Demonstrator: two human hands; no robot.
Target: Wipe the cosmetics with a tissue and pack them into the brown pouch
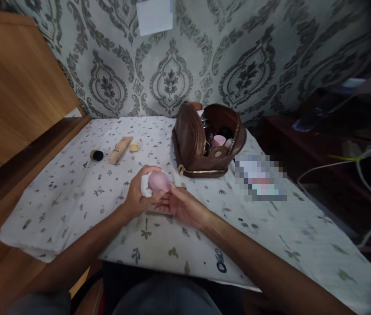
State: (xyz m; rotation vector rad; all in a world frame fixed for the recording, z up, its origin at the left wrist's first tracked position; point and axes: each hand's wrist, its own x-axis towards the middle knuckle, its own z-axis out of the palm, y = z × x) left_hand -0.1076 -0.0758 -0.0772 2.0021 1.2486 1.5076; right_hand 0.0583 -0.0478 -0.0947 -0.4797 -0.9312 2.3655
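A smooth, round, pale pink object (159, 181) is between my two hands, just above the table. It could be a jar or a lid; its underside is hidden. A soft white cloth or tissue (146, 186) lies against its left side, in the curl of my left hand (141, 194). That hand is closed around both. From the right, my right hand (185, 205) touches the pink object with its thumb, its fingers bent beneath. In front of them stands a brown leather cosmetic bag (190, 140), unzipped, with a pink-capped container (218, 140) among several items inside.
At the left of the patterned tablecloth (73, 210) lie a small black-capped bottle (97, 155), a beige tube (120, 150) and a small yellowish round container (134, 147). A blurred-out flat item (260, 177) is right of the bag. White cables (369, 197) hang beyond the right edge.
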